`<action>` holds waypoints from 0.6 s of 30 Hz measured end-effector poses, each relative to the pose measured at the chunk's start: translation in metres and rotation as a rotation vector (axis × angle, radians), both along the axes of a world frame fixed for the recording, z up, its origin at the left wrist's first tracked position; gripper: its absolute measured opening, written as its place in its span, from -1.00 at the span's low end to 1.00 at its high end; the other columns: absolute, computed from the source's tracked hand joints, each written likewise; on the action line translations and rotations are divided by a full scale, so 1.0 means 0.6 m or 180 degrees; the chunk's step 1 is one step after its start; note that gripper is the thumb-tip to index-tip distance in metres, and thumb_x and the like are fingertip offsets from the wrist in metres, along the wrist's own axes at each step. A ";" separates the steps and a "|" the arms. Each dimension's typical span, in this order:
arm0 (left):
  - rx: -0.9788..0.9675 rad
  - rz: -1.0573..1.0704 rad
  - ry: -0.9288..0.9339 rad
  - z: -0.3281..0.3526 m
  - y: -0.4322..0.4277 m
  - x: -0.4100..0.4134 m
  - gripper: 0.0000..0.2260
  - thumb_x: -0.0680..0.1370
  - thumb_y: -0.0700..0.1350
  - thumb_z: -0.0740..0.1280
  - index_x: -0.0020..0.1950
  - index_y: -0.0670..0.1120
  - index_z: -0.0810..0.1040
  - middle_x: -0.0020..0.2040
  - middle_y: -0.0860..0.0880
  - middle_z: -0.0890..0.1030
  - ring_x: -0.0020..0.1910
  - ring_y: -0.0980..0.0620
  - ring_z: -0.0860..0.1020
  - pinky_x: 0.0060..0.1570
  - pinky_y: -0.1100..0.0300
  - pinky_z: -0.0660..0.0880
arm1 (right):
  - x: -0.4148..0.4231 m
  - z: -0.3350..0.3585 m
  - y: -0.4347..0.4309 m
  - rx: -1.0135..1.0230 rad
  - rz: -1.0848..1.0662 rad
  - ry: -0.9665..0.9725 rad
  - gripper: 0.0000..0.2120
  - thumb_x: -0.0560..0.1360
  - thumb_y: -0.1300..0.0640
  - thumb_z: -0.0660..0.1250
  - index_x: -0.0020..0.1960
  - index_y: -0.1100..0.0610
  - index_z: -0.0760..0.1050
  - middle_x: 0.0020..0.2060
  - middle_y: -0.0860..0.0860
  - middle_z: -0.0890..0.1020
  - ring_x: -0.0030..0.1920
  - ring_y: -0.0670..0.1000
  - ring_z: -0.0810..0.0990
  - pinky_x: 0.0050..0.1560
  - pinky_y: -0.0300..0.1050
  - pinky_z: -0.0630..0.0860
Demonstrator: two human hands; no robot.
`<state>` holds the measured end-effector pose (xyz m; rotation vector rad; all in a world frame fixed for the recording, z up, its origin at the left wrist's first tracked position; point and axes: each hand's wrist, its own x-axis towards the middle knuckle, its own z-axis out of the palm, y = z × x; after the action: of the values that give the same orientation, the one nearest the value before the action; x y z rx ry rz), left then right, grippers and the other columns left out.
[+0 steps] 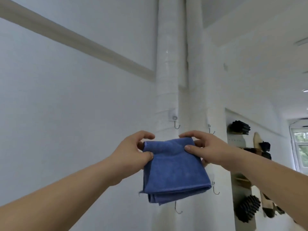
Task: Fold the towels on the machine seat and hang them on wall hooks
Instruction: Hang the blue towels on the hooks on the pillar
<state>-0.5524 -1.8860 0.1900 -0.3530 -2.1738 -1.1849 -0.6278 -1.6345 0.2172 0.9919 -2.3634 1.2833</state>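
Note:
A folded blue towel (173,170) hangs in front of a white pillar, held up by both hands at its top edge. My left hand (133,152) pinches the top left corner between thumb and fingers. My right hand (205,147) pinches the top right corner. Just above the towel, a metal wall hook (176,124) sticks out from the pillar, and a second hook (211,130) is to its right. Two lower hooks show, one (216,189) by the towel's right bottom corner and one (178,210) below the towel. The machine seat is out of view.
White wrapped pipes (168,64) run up the pillar. On the right, a rack panel (240,164) holds black ridged gym handles and wooden pieces. A window (300,147) is at the far right. A plain white wall fills the left.

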 end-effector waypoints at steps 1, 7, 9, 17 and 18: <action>-0.0068 -0.0037 0.0088 0.013 0.005 -0.017 -0.64 0.56 -0.25 0.33 0.20 0.19 0.57 0.01 0.05 0.64 -0.09 0.04 0.69 -0.06 0.20 0.68 | -0.015 0.016 0.006 0.0008 -0.0033 0.0106 -0.77 0.61 0.10 0.38 0.21 -0.14 0.55 -0.02 0.03 0.75 -0.01 0.12 0.74 -0.13 0.11 0.73; -0.0513 0.0190 0.0676 0.080 0.054 -0.117 -0.64 0.57 -0.27 0.30 0.15 0.17 0.67 -0.08 0.22 0.64 -0.28 0.31 0.58 -0.34 0.53 0.43 | -0.122 0.088 0.037 0.0043 -0.0229 0.0779 -0.86 0.60 0.25 0.32 0.06 0.01 0.51 -0.04 0.23 0.69 -0.21 0.15 0.66 -0.27 -0.08 0.68; -0.0665 0.0335 0.0843 0.102 0.074 -0.149 -0.65 0.57 -0.26 0.30 0.17 0.16 0.65 -0.07 0.22 0.63 -0.23 0.26 0.57 -0.33 0.54 0.42 | -0.159 0.104 0.049 0.0018 -0.0279 0.1054 -0.84 0.60 0.28 0.29 0.04 0.03 0.47 -0.05 0.27 0.66 -0.28 0.06 0.59 -0.36 -0.24 0.58; -0.0870 0.0815 0.1281 0.180 0.105 -0.238 -0.65 0.56 -0.29 0.27 0.09 0.12 0.69 -0.10 0.17 0.66 -0.17 0.17 0.61 -0.21 0.41 0.49 | -0.291 0.168 0.057 -0.0271 -0.0337 0.1949 -0.78 0.57 0.27 0.24 -0.02 -0.07 0.42 -0.19 0.16 0.60 -0.36 -0.01 0.44 -0.36 -0.20 0.44; -0.0973 0.0908 0.1329 0.181 0.103 -0.246 -0.65 0.56 -0.31 0.27 0.08 0.11 0.70 -0.11 0.17 0.65 -0.15 0.16 0.61 -0.16 0.39 0.50 | -0.305 0.168 0.050 -0.0300 -0.0325 0.2001 -0.77 0.57 0.29 0.23 -0.03 -0.06 0.42 -0.26 0.11 0.57 -0.37 -0.03 0.43 -0.37 -0.22 0.42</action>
<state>-0.6999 -1.8243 0.2984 -0.3659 -1.9494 -0.5626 -0.8109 -1.6046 0.3178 1.0396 -1.8268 0.8664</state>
